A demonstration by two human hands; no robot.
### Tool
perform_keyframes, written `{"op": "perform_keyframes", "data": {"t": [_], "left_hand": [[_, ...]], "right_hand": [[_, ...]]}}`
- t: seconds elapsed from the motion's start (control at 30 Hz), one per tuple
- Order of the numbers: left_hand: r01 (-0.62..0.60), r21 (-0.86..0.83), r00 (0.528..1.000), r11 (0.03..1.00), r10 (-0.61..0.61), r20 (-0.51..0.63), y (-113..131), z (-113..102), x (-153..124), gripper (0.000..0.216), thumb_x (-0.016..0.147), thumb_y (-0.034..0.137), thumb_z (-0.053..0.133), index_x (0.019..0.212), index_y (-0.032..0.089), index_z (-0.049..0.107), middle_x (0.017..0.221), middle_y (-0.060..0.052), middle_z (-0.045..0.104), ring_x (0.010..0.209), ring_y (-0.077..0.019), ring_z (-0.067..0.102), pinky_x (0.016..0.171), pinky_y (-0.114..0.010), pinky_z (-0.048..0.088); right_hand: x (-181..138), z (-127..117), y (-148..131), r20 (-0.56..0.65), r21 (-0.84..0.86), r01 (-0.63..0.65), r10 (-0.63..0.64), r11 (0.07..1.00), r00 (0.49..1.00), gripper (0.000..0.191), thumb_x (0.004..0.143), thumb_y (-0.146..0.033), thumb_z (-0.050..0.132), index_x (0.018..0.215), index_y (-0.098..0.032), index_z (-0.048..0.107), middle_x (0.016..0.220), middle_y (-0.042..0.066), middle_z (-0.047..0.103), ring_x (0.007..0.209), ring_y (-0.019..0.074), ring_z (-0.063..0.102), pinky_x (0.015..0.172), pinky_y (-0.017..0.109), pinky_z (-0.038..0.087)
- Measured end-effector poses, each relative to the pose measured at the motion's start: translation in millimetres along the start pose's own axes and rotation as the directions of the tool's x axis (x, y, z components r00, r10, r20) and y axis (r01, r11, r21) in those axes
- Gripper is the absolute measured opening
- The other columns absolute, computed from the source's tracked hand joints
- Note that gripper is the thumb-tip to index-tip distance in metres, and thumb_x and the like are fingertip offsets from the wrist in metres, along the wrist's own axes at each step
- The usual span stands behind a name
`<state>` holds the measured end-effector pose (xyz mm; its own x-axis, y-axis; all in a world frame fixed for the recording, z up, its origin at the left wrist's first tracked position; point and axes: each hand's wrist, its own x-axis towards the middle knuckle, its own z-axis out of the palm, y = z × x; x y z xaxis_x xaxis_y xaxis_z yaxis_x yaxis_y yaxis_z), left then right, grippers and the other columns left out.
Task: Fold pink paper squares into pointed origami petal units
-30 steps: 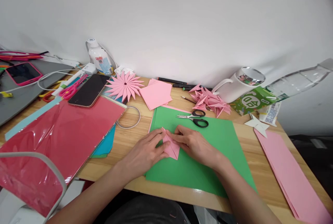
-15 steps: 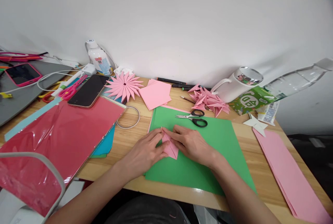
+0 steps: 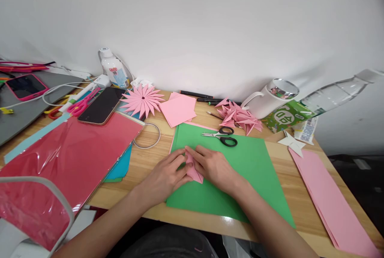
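Observation:
A small folded piece of pink paper (image 3: 195, 175) lies on the green paper (image 3: 255, 178), with creases showing on its surface. My left hand (image 3: 165, 174) grips its left side, the thumb on top and the fingertips at the upper corner. From the other side, my right hand (image 3: 217, 166) pinches and presses the paper near its top point, partly covering it. Just beyond my right hand rest the black-handled scissors (image 3: 223, 136), blades parted slightly and pointing left.
Behind the green paper are a pink paper star wheel (image 3: 143, 98), pink paper squares (image 3: 178, 108), and a heap of folded pink pieces (image 3: 238, 116). A white mug (image 3: 265, 100) leans at the right, near pink strips (image 3: 333, 202). Red sheets (image 3: 81, 150) and a phone (image 3: 103, 105) lie left.
My right hand has shifted slightly left over the pink paper and covers more of its right side. My left hand keeps its hold. The view has turned a little.

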<state>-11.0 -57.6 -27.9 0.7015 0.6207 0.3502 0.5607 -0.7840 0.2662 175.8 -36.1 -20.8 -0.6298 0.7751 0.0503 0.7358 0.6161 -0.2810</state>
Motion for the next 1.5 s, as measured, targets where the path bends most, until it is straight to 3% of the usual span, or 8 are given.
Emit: {"op": "perform_keyframes", "data": {"t": [0.33, 0.47, 0.57, 0.63, 0.73, 1.17, 1.4, 1.5], "left_hand": [[0.034, -0.143, 0.996, 0.989, -0.046, -0.074, 4.1, 1.9, -3.8, 0.014, 0.088, 0.025, 0.047, 0.092, 0.016, 0.057, 0.096, -0.008, 0.057, 0.107, -0.0202, 0.052, 0.091, -0.036, 0.048], [0.117, -0.259, 0.976, 0.959, -0.159, -0.148, 5.2, -4.2, 0.5, 0.014, 0.081, 0.03, 0.059, 0.085, 0.017, 0.057, 0.093, -0.007, 0.057, 0.095, -0.0189, 0.056, 0.083, -0.033, 0.049], [0.368, -0.521, 0.842, 0.77, -0.514, -0.166, 4.6, -14.2, 13.4, 0.027, 0.072, 0.039, 0.067, 0.084, 0.017, 0.056, 0.082, -0.004, 0.06, 0.077, -0.016, 0.059, 0.07, -0.03, 0.05], [0.473, -0.711, 0.732, 0.52, -0.682, -0.012, 3.0, -21.4, 26.2, 0.034, 0.072, 0.04, 0.066, 0.092, 0.015, 0.058, 0.079, -0.003, 0.063, 0.067, -0.014, 0.059, 0.059, -0.025, 0.049], [0.502, -0.802, 0.743, 0.324, -0.636, 0.208, -0.5, -26.9, 45.6, 0.031, 0.073, 0.041, 0.063, 0.082, 0.012, 0.065, 0.064, -0.002, 0.062, 0.05, -0.0094, 0.052, 0.047, -0.021, 0.042], [0.436, -0.88, 0.731, 0.188, -0.645, 0.224, -12.2, -13.1, 66.2, 0.026, 0.064, 0.036, 0.072, 0.065, 0.011, 0.064, 0.058, -0.001, 0.061, 0.044, -0.0071, 0.049, 0.042, -0.019, 0.039], [0.403, -0.904, 0.719, 0.141, -0.66, 0.218, -9.0, -15.1, 66.6, 0.02, 0.066, 0.029, 0.07, 0.06, 0.011, 0.065, 0.056, -0.001, 0.061, 0.049, -0.0081, 0.051, 0.048, -0.02, 0.044], [0.391, -0.914, 0.741, 0.111, -0.627, 0.241, -10.7, -12.9, 65.4, 0.019, 0.067, 0.03, 0.07, 0.067, 0.011, 0.068, 0.066, -0.004, 0.066, 0.057, -0.0109, 0.056, 0.052, -0.022, 0.047]], "right_hand": [[2.5, -2.1, -8.6, -0.017, 0.261, -0.303, 0.318, 0.917, 0.948, 0.008, 0.082, -0.024, 0.055, 0.081, -0.016, 0.055, 0.077, 0.003, 0.059, 0.059, 0.0122, 0.053, 0.052, 0.024, 0.036], [1.5, -3.5, -4.9, 0.009, 0.625, -0.314, 0.395, 0.715, 0.919, 0.017, 0.079, -0.033, 0.057, 0.076, -0.016, 0.055, 0.063, 0.0, 0.058, 0.054, 0.011, 0.05, 0.051, 0.023, 0.037], [1.5, -5.9, 0.8, 0.012, 0.863, -0.215, 0.405, 0.458, 0.914, 0.03, 0.074, -0.043, 0.061, 0.08, -0.013, 0.06, 0.067, 0.001, 0.059, 0.058, 0.011, 0.051, 0.052, 0.023, 0.039], [1.6, -8.7, 2.8, -0.009, 0.905, -0.167, 0.41, 0.391, 0.912, 0.035, 0.072, -0.047, 0.063, 0.077, -0.013, 0.061, 0.067, 0.001, 0.057, 0.058, 0.0105, 0.049, 0.052, 0.023, 0.038], [1.4, -12.2, 2.1, -0.027, 0.917, -0.136, 0.396, 0.376, 0.918, 0.035, 0.071, -0.048, 0.063, 0.069, -0.013, 0.059, 0.064, 0.0, 0.054, 0.058, 0.0097, 0.045, 0.052, 0.023, 0.036], [1.3, -14.0, 8.3, 0.056, 0.929, -0.201, 0.42, 0.311, 0.906, 0.039, 0.069, -0.051, 0.064, 0.062, -0.016, 0.049, 0.056, -0.004, 0.042, 0.05, 0.0071, 0.034, 0.046, 0.021, 0.028], [-2.2, -11.4, 1.4, -0.196, 0.764, -0.144, 0.44, 0.629, 0.876, 0.027, 0.077, -0.036, 0.058, 0.06, -0.017, 0.048, 0.06, -0.001, 0.047, 0.055, 0.0101, 0.04, 0.051, 0.024, 0.033], [-2.5, -13.3, 2.1, -0.069, 0.844, -0.202, 0.473, 0.497, 0.878, 0.031, 0.075, -0.042, 0.06, 0.061, -0.017, 0.049, 0.057, -0.002, 0.046, 0.051, 0.0092, 0.039, 0.047, 0.023, 0.031]]}}
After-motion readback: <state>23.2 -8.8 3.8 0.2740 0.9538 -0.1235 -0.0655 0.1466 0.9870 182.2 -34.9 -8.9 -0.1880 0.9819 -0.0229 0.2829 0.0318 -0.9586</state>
